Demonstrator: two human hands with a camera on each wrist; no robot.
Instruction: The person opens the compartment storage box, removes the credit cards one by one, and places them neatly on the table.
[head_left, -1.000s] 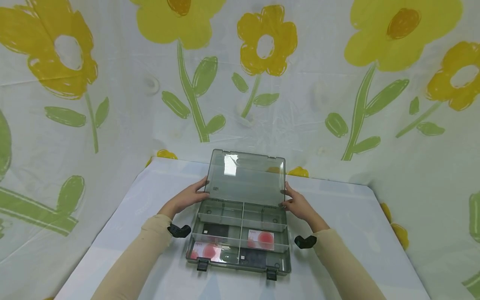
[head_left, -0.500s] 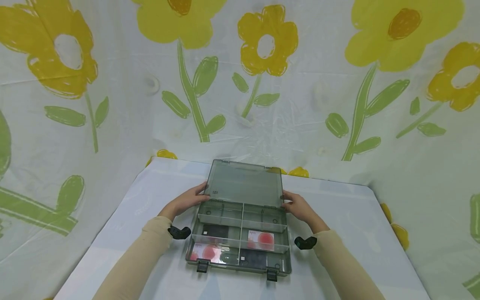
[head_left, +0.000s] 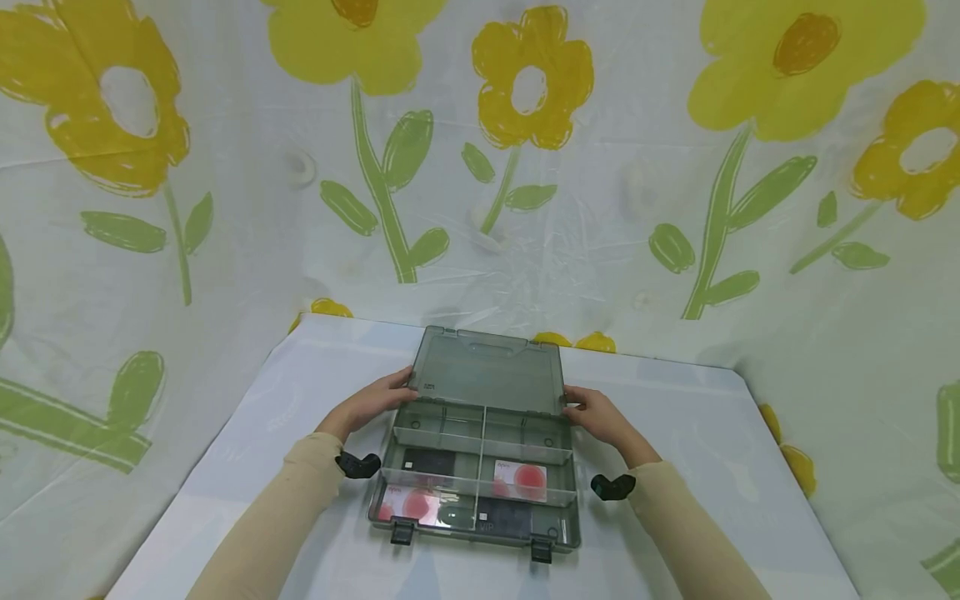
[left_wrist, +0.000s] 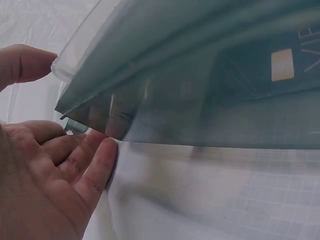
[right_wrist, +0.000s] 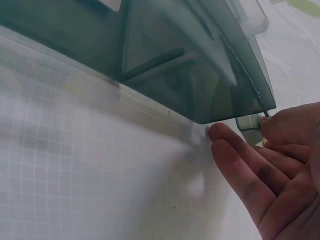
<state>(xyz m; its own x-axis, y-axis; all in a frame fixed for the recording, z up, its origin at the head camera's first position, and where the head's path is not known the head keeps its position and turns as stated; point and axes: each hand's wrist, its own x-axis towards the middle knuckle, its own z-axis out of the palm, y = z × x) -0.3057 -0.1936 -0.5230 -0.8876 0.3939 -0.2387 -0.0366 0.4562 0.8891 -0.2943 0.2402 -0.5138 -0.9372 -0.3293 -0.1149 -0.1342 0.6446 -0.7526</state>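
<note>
A smoky transparent plastic compartment box (head_left: 450, 421) lies on the table with its hinged lid (head_left: 487, 367) tipped back away from me. Four of its compartments hold flat cards: a dark card (head_left: 430, 462) and a pink-and-white card (head_left: 521, 480) in the middle row, another pink-and-white card (head_left: 407, 504) and a dark card (head_left: 505, 517) in front. My left hand (head_left: 367, 406) touches the left side near the hinge, its thumb (left_wrist: 35, 64) at the plastic edge. On the right side, my right hand (head_left: 602, 414) touches the hinge corner, its fingers (right_wrist: 250, 170) loosely extended.
Two latches (head_left: 402, 532) hang at the box's front edge. A white table (head_left: 675, 467) carries the box. Behind it rises a white curtain (head_left: 600, 250) printed with yellow flowers. Black wrist cameras (head_left: 358, 465) sit at both cuffs.
The lid has tipped farther back and down toward the table behind the box. Both hands have come slightly lower along with it. The base and cards stay in place.
</note>
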